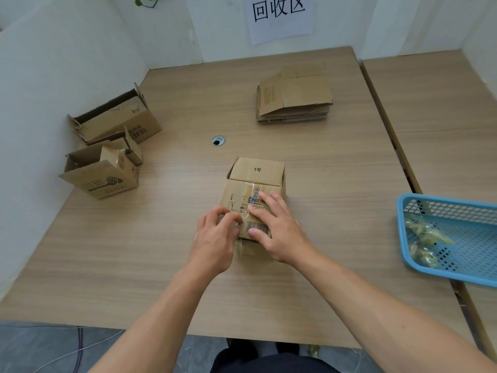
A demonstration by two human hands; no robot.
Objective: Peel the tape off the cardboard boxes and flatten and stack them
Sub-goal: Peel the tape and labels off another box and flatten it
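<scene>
Head view: the small cardboard box (256, 170) sits at the tabletop's (134, 265) centre, far flap open, with clear tape (255, 191) down its top. The left grip (215, 238) pinches the tape's loose near end. The right grip (279, 230), fingers wide and flat, presses the box. At 3 o'clock, a blue basket (400, 232) holds crumpled tape wads (427, 235). A flattened stack (295, 95) lies at 1 o'clock. One open box (99, 176) stands at 9 and another (115, 122) at 10.

The person's left forearm (158, 308) and right forearm (376, 302) were bare all the way back to the lower edge of the view. The left hand (215, 238) and right hand (279, 232) were bare as well, the fingernails short and plain. Lower down, a dark garment (269, 364) covered the lap, with two dark shapes, perhaps shoes (287, 347), just ahead of it
</scene>
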